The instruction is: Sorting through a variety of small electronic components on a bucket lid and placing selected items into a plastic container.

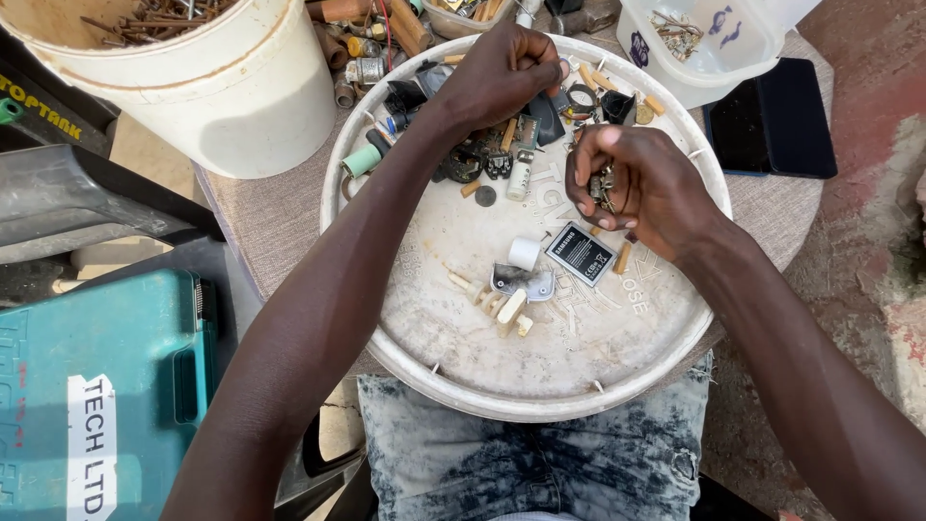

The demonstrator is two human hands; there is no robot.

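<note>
Small metal part (603,188), cupped in right hand (641,188), above round white lid (579,367)

bucket (193,87) cropped, left fingers (526,58) hiding parts

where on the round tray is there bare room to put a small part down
The near arc of the round lid is bare, below the flat battery and the white plug pieces. A smaller bare patch lies left of them. The far side is crowded, under the left hand and right hand.
</note>
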